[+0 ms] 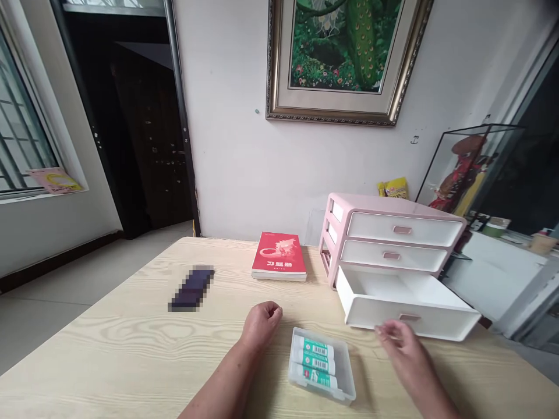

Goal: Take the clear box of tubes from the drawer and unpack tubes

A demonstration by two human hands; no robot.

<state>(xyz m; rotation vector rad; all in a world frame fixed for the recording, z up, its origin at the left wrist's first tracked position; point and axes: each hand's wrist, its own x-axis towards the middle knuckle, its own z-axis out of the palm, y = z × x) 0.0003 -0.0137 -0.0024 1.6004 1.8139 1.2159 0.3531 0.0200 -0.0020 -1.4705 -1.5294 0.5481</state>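
Clear tray of three glue sticks — between clenched left hand, released right hand.

Two bare forearms, no sleeves, watch or rings visible; left hand and right hand ungloved.

Clear plastic tray of three green-labelled glue sticks, before open bottom drawer.
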